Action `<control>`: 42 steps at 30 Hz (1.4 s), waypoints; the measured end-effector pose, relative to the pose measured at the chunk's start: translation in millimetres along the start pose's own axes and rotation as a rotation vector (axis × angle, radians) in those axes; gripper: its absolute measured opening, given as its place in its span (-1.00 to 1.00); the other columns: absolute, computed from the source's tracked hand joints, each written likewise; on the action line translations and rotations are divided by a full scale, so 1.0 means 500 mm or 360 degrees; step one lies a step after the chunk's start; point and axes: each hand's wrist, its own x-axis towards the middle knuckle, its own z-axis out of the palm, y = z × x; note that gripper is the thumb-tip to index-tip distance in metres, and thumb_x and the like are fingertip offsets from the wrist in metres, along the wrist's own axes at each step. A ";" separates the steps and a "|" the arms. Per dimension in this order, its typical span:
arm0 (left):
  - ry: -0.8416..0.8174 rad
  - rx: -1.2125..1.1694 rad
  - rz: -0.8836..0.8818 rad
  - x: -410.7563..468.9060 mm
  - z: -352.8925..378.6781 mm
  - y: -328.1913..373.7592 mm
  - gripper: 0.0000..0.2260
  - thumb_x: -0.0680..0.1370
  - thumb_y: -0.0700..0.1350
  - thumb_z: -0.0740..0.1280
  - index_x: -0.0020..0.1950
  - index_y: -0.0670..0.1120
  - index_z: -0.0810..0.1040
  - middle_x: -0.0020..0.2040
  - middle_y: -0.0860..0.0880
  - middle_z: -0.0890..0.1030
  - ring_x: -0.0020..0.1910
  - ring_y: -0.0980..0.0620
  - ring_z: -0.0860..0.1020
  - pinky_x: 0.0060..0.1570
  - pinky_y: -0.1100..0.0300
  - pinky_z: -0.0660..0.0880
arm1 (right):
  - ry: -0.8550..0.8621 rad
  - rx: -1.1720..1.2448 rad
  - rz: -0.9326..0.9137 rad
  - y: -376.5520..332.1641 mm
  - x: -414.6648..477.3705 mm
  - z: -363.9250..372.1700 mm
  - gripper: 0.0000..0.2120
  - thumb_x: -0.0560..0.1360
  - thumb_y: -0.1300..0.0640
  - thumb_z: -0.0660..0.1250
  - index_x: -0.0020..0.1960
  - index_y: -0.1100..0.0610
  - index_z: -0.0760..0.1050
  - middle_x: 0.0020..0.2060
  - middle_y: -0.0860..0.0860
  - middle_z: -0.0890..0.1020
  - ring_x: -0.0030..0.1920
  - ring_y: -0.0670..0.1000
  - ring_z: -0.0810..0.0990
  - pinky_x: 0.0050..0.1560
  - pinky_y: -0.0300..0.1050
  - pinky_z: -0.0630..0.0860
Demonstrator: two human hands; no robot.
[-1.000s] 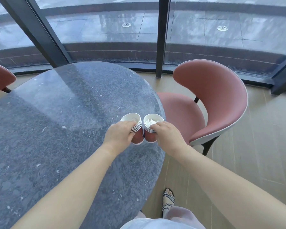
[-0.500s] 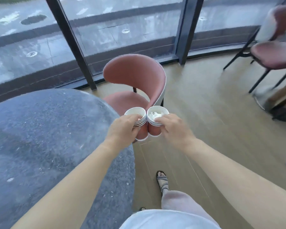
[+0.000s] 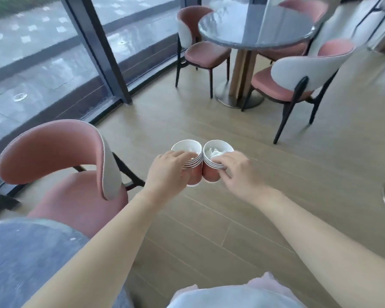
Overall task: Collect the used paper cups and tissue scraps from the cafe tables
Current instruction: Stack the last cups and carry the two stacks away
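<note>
A nested stack of red paper cups (image 3: 195, 174) is gripped by the left hand (image 3: 167, 172) & a 2nd such stack (image 3: 209, 177), w/ white tissue scraps (image 3: 216, 151) inside, by the right hand (image 3: 239, 174), both well short of the round grey stone worktop (image 3: 253, 32), prob. yet to be checked.

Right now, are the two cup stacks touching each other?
Touching. The head view shows the left cup stack and the right cup stack pressed side by side, rims and red walls meeting with no floor showing between them.

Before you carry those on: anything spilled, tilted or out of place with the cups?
Nothing stands out. The left hand grips the left cup stack, the right hand the right cup stack, both roughly upright and touching; tissue scraps sit inside, none on the floor.
</note>
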 end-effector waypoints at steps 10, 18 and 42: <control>-0.0139 -0.0197 0.0498 0.187 0.179 0.362 -0.68 0.38 -0.21 0.41 0.13 -0.04 0.59 0.01 -0.07 0.66 -0.08 -0.20 0.59 -0.14 0.01 0.51 | 0.0341 -0.0272 0.0504 0.236 -0.173 -0.291 -0.69 0.39 0.31 0.31 0.10 0.08 0.55 0.02 -0.01 0.64 0.09 0.09 0.52 -0.04 -0.06 0.49; -0.0261 -0.0259 0.0916 0.274 0.345 0.682 -0.70 0.38 -0.22 0.36 0.09 -0.03 0.60 -0.04 -0.03 0.67 -0.10 -0.18 0.58 -0.16 0.05 0.48 | 0.0617 -0.0378 0.0837 0.421 -0.362 -0.492 -0.70 0.39 0.34 0.30 0.09 0.12 0.55 0.02 -0.01 0.64 0.09 0.08 0.52 0.01 -0.07 0.47; -0.0544 -0.0505 0.1605 0.541 0.572 1.254 -0.69 0.38 -0.18 0.33 0.11 -0.03 0.59 0.02 -0.03 0.58 -0.04 -0.14 0.52 -0.16 0.07 0.45 | 0.1109 -0.0722 0.1445 0.723 -0.529 -0.890 -0.76 0.35 0.30 0.41 -0.01 0.13 0.58 -0.07 -0.03 0.65 0.02 0.03 0.54 -0.02 -0.37 0.31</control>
